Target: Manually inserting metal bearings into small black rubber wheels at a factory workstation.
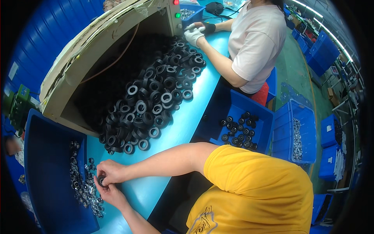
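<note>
My right hand [112,171] and my left hand [112,195] meet over the table's left end, fingers closed around one small black wheel [101,180] with what looks like a metal centre. The fingers cover part of it. Beside them, shiny small metal parts, perhaps bearings [83,189], spill from a dark blue bin [54,171] lying open toward the table. Beyond my right forearm, a large heap of black rings [150,99] spreads from the opening of a beige machine housing [74,74].
A co-worker [257,43] in a pale shirt and gloves works at the heap's far end. Close to my right side, a blue bin [257,107] holds black wheels with metal centres. Another blue bin [282,132] contains shiny parts. The light-blue tabletop [177,128] runs along the heap.
</note>
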The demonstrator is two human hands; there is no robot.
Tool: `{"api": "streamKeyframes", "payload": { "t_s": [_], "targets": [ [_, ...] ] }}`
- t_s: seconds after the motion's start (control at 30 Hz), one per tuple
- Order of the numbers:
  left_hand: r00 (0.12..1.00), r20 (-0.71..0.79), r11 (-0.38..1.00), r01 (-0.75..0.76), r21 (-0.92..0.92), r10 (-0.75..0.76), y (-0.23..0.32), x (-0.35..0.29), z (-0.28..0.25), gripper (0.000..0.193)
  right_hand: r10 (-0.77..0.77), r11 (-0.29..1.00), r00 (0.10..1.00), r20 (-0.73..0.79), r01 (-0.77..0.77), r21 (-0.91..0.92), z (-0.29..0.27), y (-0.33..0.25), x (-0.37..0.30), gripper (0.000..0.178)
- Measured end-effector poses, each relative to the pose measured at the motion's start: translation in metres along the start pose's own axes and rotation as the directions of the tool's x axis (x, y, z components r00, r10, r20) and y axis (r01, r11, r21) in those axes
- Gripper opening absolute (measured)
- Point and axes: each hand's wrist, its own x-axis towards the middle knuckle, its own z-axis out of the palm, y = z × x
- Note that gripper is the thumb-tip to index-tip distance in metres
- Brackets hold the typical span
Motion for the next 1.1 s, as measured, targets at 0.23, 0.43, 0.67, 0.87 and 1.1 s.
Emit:
{"api": "streamKeyframes", "payload": {
  "t_s": [0.23, 0.43, 0.67, 0.87, 1.1],
  "targets": [
    [1.0, 0.027, 1.0, 0.014, 0.022, -0.015, 0.011, 0.0, 0.008, 0.055, 0.107, 0.982, 0.981, 0.16, -0.13, 0.14, -0.018, 0.007, 0.009, 0.037],
    [0.999, -0.012, 0.999, 0.052, -0.003, -0.052, 0.008, 0.001, 0.007, 0.055, 0.238, 0.95, 0.95, 0.204, -0.271, 0.157, -0.021, -0.001, 0.01, 0.035],
    [0.994, 0.02, 0.985, 0.105, 0.136, -0.109, 0.019, -0.001, 0.004, 0.047, 0.33, 0.912, 0.925, 0.187, -0.364, 0.191, -0.027, -0.005, 0.01, 0.031],
    [0.992, 0.023, 0.975, 0.115, 0.191, -0.122, 0.018, -0.002, 0.005, 0.045, 0.299, 0.942, 0.944, 0.143, -0.315, 0.112, -0.028, -0.007, 0.01, 0.027],
    [0.999, 0.015, 0.967, 0.041, 0.25, -0.046, 0.015, -0.003, 0.01, 0.039, 0.178, 0.981, 0.981, 0.071, -0.182, 0.062, -0.02, 0.001, 0.007, 0.023]
  ]
}}
